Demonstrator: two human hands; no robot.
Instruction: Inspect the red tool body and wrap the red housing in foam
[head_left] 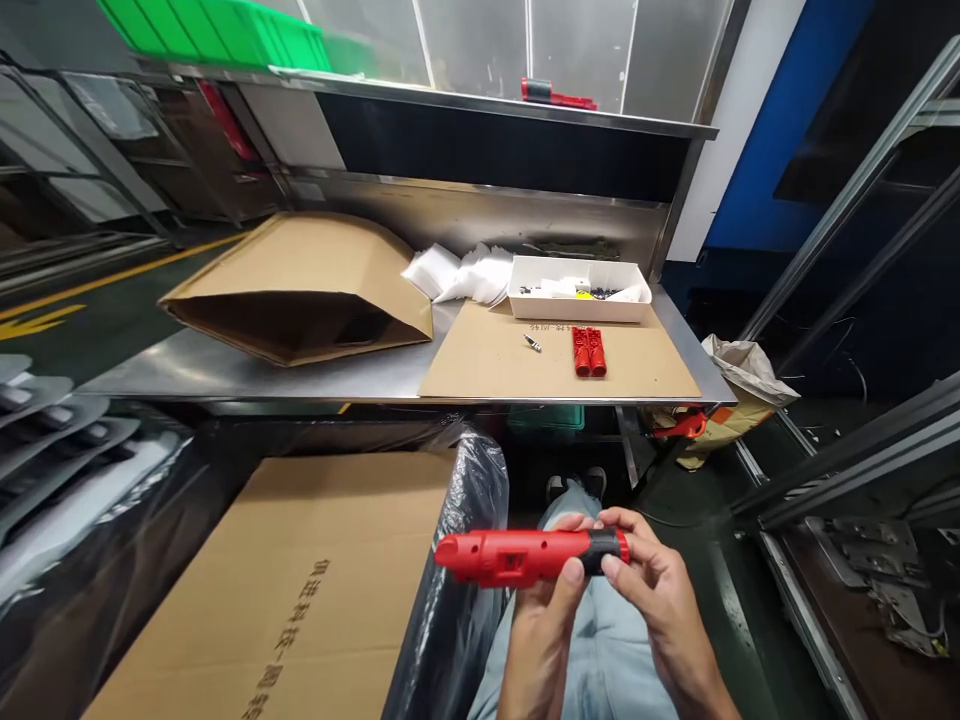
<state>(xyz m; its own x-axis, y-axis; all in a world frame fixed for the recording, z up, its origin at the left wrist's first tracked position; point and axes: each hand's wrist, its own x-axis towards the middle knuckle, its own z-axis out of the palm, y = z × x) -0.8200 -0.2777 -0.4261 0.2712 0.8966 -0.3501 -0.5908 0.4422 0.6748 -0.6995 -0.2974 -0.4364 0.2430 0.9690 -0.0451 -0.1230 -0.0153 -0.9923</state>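
- Both hands hold one red plastic tool body, long and tube-shaped with a black collar point(529, 555), level above the person's lap, well below the counter edge.
- The left hand point(551, 600) closes its grip from beneath, thumb pressed on the near side, so the tool stays steady.
- The right hand point(649, 575) closes its grip around the black collar end, fingertips on top and thumb in front, as if to turn or seat that end.
- The tool's red tip points left, over a black plastic bag point(465, 560) that lines a large brown cardboard box point(300, 580).
- Ahead, the steel counter point(225, 365) carries a flat brown cardboard sheet point(495, 365) reaching its front edge.
- On the sheet lie two red tool bodies side by side point(589, 351) and a small metal bit point(532, 342), apart from them.
- Behind sits a white tray of small parts point(577, 300), with white bags point(461, 273) just left of it.
- A tipped brown cardboard box point(300, 290) fills the counter's left; open room remains on the sheet's near left part.
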